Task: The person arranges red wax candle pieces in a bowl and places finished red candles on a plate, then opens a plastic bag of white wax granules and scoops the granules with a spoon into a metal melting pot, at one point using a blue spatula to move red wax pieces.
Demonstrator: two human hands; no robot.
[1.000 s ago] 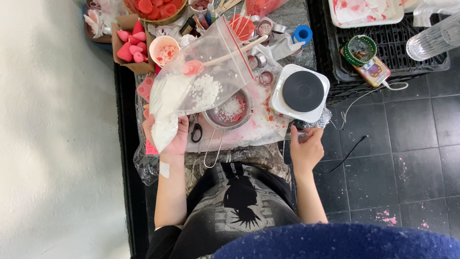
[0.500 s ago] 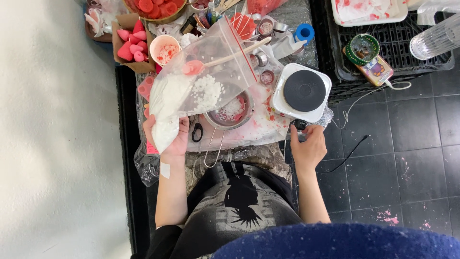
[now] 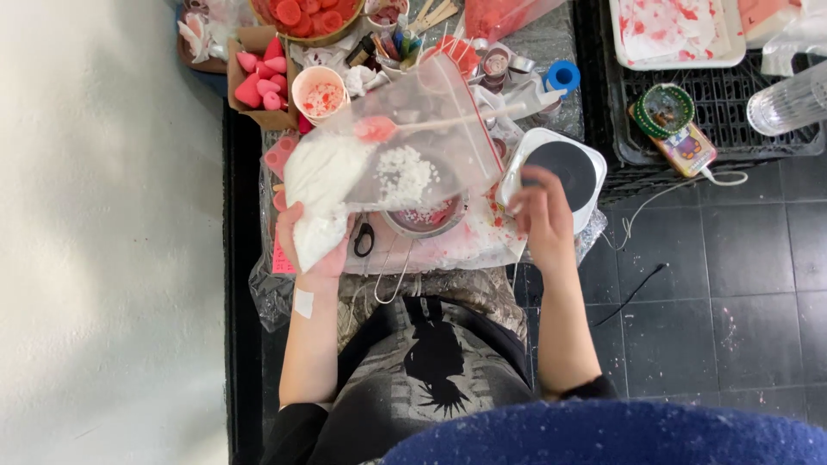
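Hands: left [image 3: 314, 250] grips one flake bag [image 3: 388, 164]; right [image 3: 538, 211] over one hotplate [image 3: 556, 168].

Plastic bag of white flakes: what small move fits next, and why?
Probably tip the plastic bag a little further. The left hand holds it slanted above the metal pot, flakes heaped at the gripped corner. The right hand hovers empty at the hot plate.

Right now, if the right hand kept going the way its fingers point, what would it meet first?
The right hand points up the table at the white hotplate; its fingertips already overlap the dark round top, so that comes first, though its height above the plate is unclear.
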